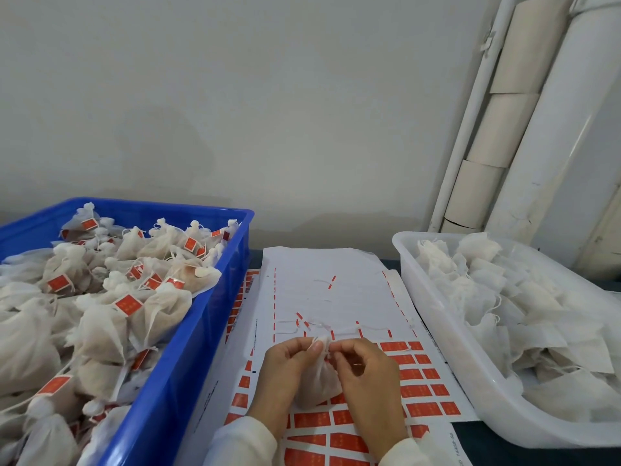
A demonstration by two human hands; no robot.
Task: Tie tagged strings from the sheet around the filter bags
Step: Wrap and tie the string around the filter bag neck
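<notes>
While lying over the sheet (331, 290) at the near centre of the surface (484, 442), being held between both hands: one filter bag (317, 381), white, gathered at the neck, body hanging down toward the printed rows.

Left hand (285, 368): gripping the bag's gathered neck, thumb and fingers curled round the top, thumbnail facing up. Right hand (366, 371): pinching at the neck from the other side, fingertips (336, 348) closed together just beside the left thumb; appearing to pinch a thin white string, though too fine to confirm. Both wrists ending in white sleeves (245, 442) at the bottom edge.

Sheet: lying flat between the two containers, far part mostly stripped and white, near part carrying rows of red tags (420, 391). Several loose tagged strings (339, 327) lying on the sheet just beyond the hands.

Blue crate (188, 375): standing left of the sheet, touching its edge, holding a pile of tied bags (111, 297) with red tags showing among them.

White tray (447, 334): standing right of the sheet, holding a heap of untied bags (504, 297), flat and crumpled.

Behind the tray, leaning against the wall: white pipes (551, 129) and a column of beige rolls (494, 139).
</notes>
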